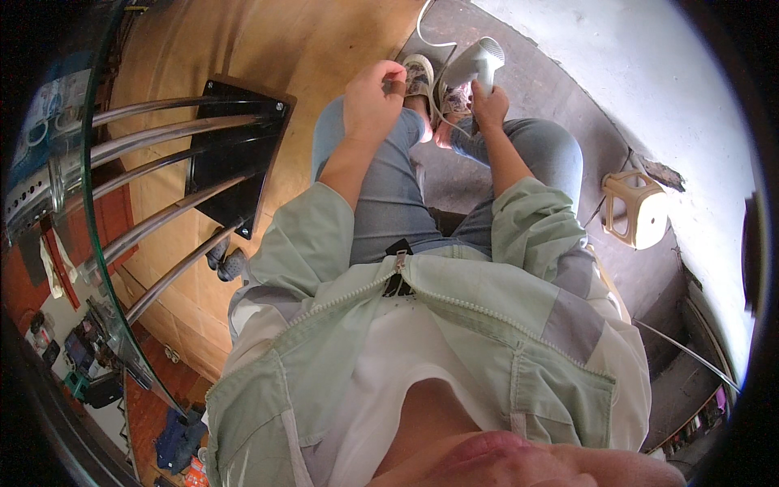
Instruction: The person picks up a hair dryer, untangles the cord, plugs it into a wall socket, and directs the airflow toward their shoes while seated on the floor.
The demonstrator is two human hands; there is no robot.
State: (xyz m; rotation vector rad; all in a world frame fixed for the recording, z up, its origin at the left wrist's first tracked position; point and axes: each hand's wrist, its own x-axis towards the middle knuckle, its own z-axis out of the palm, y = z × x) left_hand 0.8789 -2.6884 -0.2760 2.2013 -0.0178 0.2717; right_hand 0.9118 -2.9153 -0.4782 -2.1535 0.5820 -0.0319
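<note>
My right hand (492,108) is closed around the handle of a light grey hair dryer (465,66), held over my feet. The dryer's barrel lies slantwise, its grille end towards the wall. A pale cord (434,43) runs behind and beside it, passing between my shoes. My left hand (372,100) is raised over my left knee, its fingers curled and the thumb near the fingertips; whether something small is between them cannot be told. Below the hands are patterned sneakers (417,75) on my feet, partly hidden by the left hand and the dryer. Jeans (389,201) cover my bent legs.
At the left, a glass tabletop's edge (97,243) and curved metal tubes (176,125) join a black plate (234,155). Grey clogs (231,265) lie below it. A beige plastic stool (636,210) stands at right by the white wall (681,97). Clothing (176,441) lies at lower left.
</note>
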